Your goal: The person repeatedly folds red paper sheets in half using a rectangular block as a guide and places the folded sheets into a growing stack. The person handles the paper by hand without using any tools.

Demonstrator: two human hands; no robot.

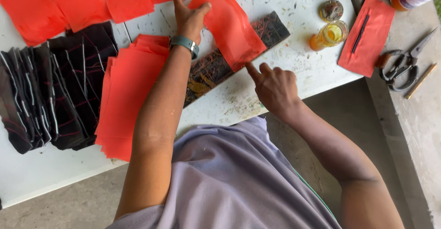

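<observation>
My left hand [188, 15], with a grey watch on the wrist, grips the far corner of a red sheet [229, 27] that lies across a long black patterned strip [271, 29] on the white table [275, 82]. My right hand [273, 86] is curled, and its forefinger presses the near edge of the same red sheet. A stack of red sheets [128, 96] lies under my left forearm. Left of it sits a fanned pile of black striped pieces [50, 96].
More red sheets [78, 1] line the table's far edge. A small glass jar of yellow liquid [330, 35] and its lid [331, 10] stand at the right, beside a red sheet with a dark stick [366, 36]. Scissors [404, 63] lie on the concrete ledge.
</observation>
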